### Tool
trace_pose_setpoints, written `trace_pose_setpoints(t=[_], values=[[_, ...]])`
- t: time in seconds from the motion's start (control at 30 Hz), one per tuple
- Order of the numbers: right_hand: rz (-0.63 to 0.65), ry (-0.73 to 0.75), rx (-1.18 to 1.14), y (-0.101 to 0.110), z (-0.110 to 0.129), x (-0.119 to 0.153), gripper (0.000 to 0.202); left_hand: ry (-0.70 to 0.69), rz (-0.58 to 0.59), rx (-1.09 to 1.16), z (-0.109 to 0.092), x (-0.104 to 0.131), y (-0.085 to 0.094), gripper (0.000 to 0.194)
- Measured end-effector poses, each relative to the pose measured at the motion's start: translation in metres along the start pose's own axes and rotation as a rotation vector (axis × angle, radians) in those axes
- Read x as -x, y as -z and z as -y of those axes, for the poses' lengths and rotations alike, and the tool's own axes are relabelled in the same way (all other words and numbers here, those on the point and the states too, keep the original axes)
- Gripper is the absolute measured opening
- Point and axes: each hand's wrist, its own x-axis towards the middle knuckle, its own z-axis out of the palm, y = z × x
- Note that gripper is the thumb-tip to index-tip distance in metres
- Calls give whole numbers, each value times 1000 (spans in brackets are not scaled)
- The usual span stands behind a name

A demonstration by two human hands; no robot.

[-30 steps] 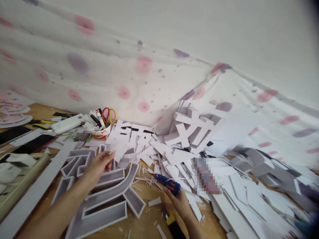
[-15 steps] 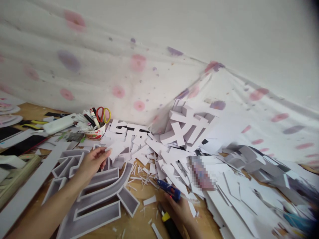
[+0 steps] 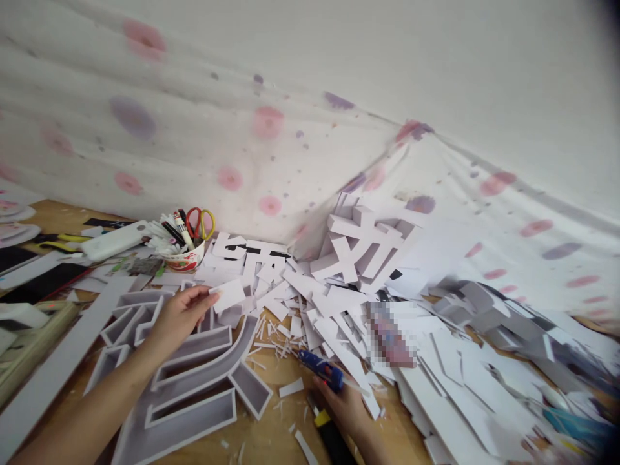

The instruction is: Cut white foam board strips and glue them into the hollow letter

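"Two hands are in our head view; what does our left hand (image 3: 186,310) have at eight o'clock?"

"We pinch a small white card piece (image 3: 230,296) by its near edge between thumb and fingertips, the other fingers loosely curled. The card sticks out toward three o'clock from our fingertips."

"And our right hand (image 3: 346,407)?"

"At six o'clock we have it closed around a blue glue gun (image 3: 322,370), nozzle toward ten o'clock. We can't tell how tightly the hidden fingers grip."

"Where is the walled white shape (image 3: 194,371)?"

"It lies at seven o'clock on the wooden table (image 3: 268,445), its channels facing up, partly behind our left hand and forearm. Thin white scraps (image 3: 276,339) lie between it and the glue gun."

"Is that a knife near us?"

"Yes, a black and yellow utility knife (image 3: 332,433) at six o'clock, just beside our right hand."

"What else do we see?"

"A patterned cup (image 3: 186,259) of pens and scissors at nine o'clock, stacked white shapes (image 3: 358,248) just off centre toward three, and loose white sheets (image 3: 460,394) at four."
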Motion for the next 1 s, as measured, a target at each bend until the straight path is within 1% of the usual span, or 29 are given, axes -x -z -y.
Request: trace_pose_setpoints(t=[0.13,0.23,0.3,0.37,0.47,0.5,0.6,0.67,0.7,0.73,0.77,0.83,0.9,1.0], values=[[24,-14,80,0,0,-4,47,-88,47,-89,8,-4,6,36],[70,-25,155,5,0,-5,45,-151,81,-187,13,-8,12,37],[93,-1,184,10,1,-4,43,-209,97,-282,15,-11,16,36],[96,52,192,18,5,0,46,-313,115,-418,14,-13,20,33],[98,127,199,37,15,8,62,-480,178,-656,11,-15,24,29],[79,144,225,46,21,11,67,-517,208,-724,10,-16,25,29],[-123,159,387,69,48,15,72,-595,282,-870,6,-18,26,30],[-250,165,485,74,74,13,72,-662,307,-951,5,-20,25,30],[-283,215,511,72,87,10,71,-703,319,-988,5,-21,25,29],[-291,262,508,66,101,6,65,-748,333,-1023,4,-22,24,29],[-262,309,474,56,115,2,59,-794,351,-1055,3,-22,23,27],[-96,405,350,25,140,-11,51,-883,389,-1115,0,-22,19,25],[115,450,273,-12,161,-25,49,-962,409,-1175,-5,-21,15,22],[275,516,242,-66,182,-44,50,-1051,422,-1253,-12,-17,8,17]])
